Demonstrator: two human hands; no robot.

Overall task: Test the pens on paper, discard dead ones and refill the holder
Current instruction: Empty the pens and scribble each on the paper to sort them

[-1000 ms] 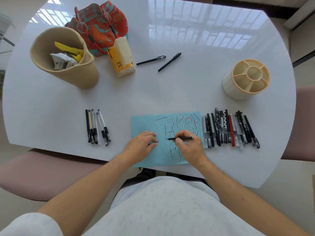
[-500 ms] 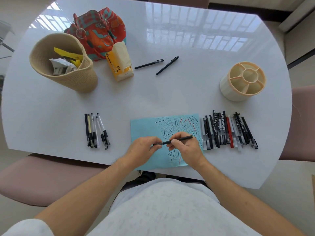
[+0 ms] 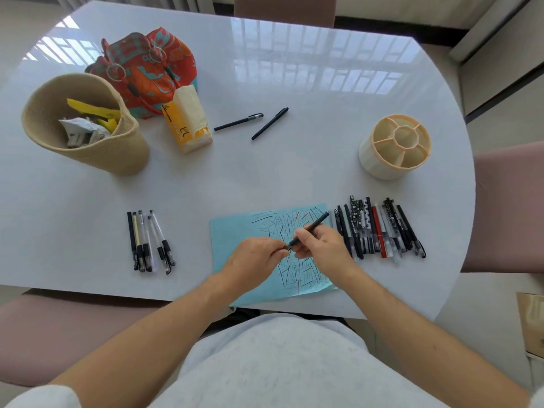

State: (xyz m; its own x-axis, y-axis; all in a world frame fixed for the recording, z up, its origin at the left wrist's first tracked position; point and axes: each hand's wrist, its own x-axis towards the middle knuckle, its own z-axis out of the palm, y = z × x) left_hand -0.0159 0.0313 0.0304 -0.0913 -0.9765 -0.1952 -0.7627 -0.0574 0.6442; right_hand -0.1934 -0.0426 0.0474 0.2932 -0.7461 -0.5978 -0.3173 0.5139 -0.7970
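While my fingers grip one pen (image 3: 309, 231) over scribbled paper (image 3: 235, 234), the holder (image 3: 379, 166) stands unfilled.

Light-blue paper (image 3: 235, 240) with black and red strokes, cream holder (image 3: 382, 163)

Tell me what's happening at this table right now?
A person is sorting pens. The right hand holds a black pen above the scribbled blue paper, while the left hand pinches its near end, apparently the cap. A large row of pens lies right of the paper, a smaller group to the left, and two more farther back. The divided pen holder is empty.
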